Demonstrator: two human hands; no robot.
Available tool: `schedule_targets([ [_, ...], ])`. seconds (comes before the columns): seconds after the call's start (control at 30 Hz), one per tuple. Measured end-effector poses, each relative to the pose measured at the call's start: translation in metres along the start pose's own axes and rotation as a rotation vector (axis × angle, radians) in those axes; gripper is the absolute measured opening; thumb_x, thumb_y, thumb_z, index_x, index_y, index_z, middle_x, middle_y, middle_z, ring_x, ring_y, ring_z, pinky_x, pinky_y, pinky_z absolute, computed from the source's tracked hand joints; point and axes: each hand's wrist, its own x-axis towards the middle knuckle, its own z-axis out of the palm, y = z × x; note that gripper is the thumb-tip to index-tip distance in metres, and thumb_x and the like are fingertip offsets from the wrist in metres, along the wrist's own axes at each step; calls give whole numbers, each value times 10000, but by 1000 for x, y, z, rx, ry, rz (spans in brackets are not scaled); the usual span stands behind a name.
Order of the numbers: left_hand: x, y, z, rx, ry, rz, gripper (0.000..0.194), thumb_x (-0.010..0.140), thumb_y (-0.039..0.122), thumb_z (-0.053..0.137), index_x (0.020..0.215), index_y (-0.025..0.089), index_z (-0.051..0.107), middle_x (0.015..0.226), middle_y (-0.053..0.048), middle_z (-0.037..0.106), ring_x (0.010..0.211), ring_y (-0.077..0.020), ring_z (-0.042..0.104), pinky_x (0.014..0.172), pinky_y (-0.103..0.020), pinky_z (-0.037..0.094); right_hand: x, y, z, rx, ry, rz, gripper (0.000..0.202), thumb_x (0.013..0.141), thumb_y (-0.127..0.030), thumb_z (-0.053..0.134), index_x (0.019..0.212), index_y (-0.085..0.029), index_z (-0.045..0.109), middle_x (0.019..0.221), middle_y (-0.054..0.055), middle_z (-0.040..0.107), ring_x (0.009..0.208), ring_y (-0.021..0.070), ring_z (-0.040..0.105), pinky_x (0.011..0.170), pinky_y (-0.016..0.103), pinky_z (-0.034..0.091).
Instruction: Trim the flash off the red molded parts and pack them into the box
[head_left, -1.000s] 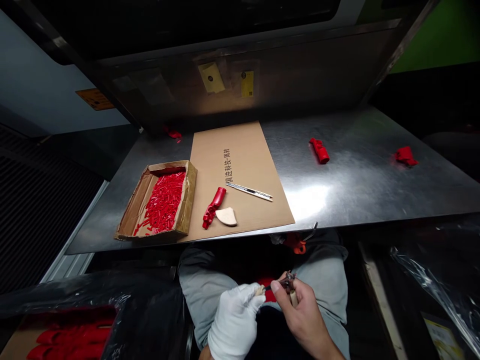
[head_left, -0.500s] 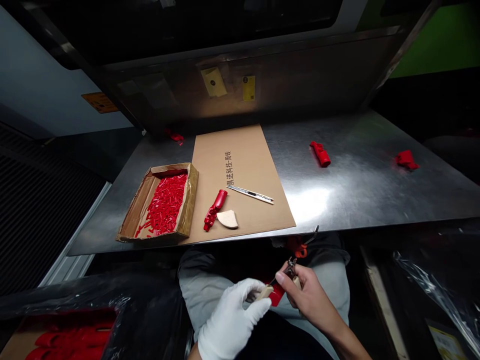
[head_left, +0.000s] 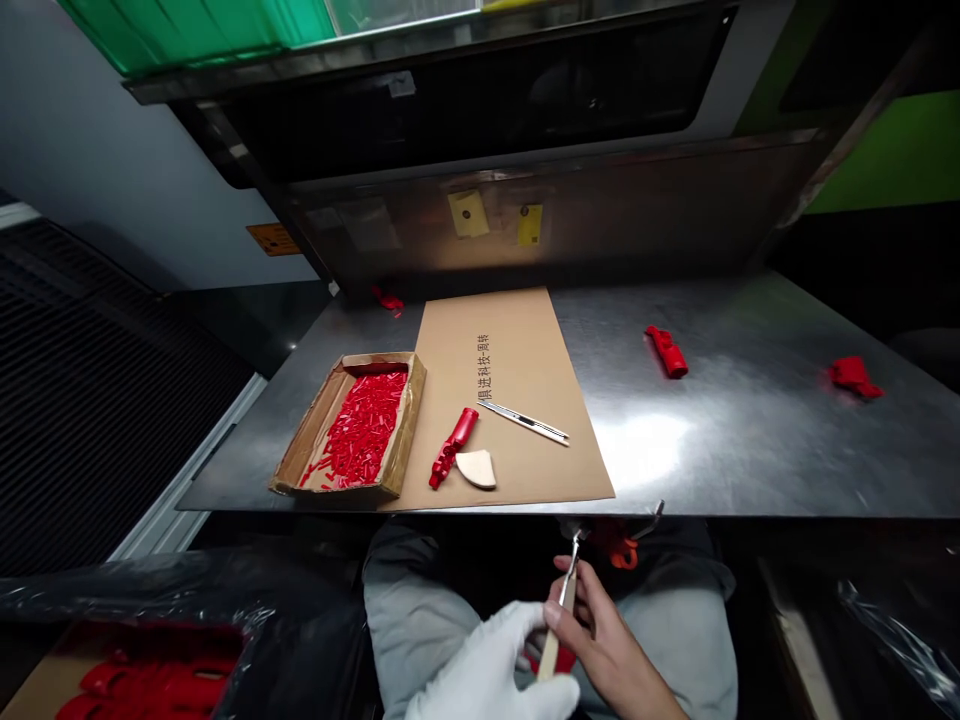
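Above my lap, both hands meet around a pair of pliers (head_left: 568, 592) with pale handles and a shiny metal head, seen nearly edge-on. My right hand (head_left: 604, 640), bare, is closed on the tool with its thumb pressed along the handle. My left hand (head_left: 495, 665), in a white glove, has its fingers closed around the lower handle end. A red plastic part (head_left: 564, 660) shows between the hands, mostly covered; I cannot tell which hand supports it.
On the steel table (head_left: 727, 440) lie a cardboard sheet (head_left: 517, 330), a box (head_left: 411, 425) of small red scraps, a red part (head_left: 454, 447), a pale wedge-shaped pad (head_left: 478, 469), and a craft knife (head_left: 525, 423). More red parts (head_left: 666, 352) lie rightward; several fill a lined carton (head_left: 150, 685) at lower left.
My view has tilted up, showing a green bin above. The pliers have turned from spread handles to nearly edge-on, pointing toward the table. My gloved hand has moved lower in view.
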Motion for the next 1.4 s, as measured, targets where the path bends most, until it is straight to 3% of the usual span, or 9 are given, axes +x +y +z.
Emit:
schedule_targets([
  [0.07,-3,10,-23,75,29,51,288,807,311,661,1089,256,666,1066,-32,704,963,-202,654,879,-298,498,1,1,-5,33,14,-8,623,822,-660,631,1220,-210,467,928,44,599,854,217,607,789,345,482],
  [0.2,19,28,-75,304,649,118,284,945,387,471,1126,214,606,1140,-76,665,1064,-207,620,980,-332,448,2,1,-17,71,32,-31,600,826,-667,621,1191,-223,449,1060,104,619,891,238,608,840,401,473],
  [0.27,45,36,-95,501,827,130,362,951,406,446,1187,162,572,1211,-136,622,1140,-246,584,1023,-367,418,0,1,-20,96,50,-39,612,819,-655,639,1224,-237,451,1104,114,612,923,251,613,860,412,476],
  [0.5,126,50,-123,774,640,-196,338,891,396,498,1011,119,649,1026,-214,685,982,-335,660,863,-424,486,-11,-1,-23,303,30,-19,716,853,-609,597,1445,-291,349,1209,97,585,1140,295,578,1045,445,379],
  [0.7,110,68,-148,667,695,-123,360,922,415,448,1054,128,621,1047,-188,683,999,-305,649,866,-410,477,-19,-4,-28,335,-30,-14,604,898,-631,507,1370,-258,453,1262,142,563,1078,314,612,946,459,471],
  [0.8,69,82,-150,304,750,122,389,918,489,477,1138,177,550,1046,-84,660,956,-217,628,844,-334,479,-19,-6,-32,328,-72,-41,553,916,-604,515,1354,-267,489,1275,134,568,1100,305,603,993,458,450],
  [0.93,24,73,-121,-654,370,272,290,846,444,636,826,171,541,719,9,539,663,-130,546,643,-259,464,-23,-17,-38,259,-162,-54,553,918,-608,535,1383,-309,511,1320,106,566,1200,301,553,1100,460,360],
  [1.07,14,43,-82,-1379,125,160,216,897,344,605,818,152,544,646,50,371,531,-64,399,523,-194,392,-29,-38,-42,84,-245,-1,567,929,-579,544,1431,-325,473,1402,78,511,1301,287,465,1157,457,271],
  [1.4,11,-5,-51,-1823,234,13,222,996,311,421,1104,204,581,717,24,436,521,-62,384,499,-183,353,-21,-49,-15,258,-483,94,615,899,-578,580,1426,-283,468,1320,140,551,1171,325,560,1010,510,433],
])
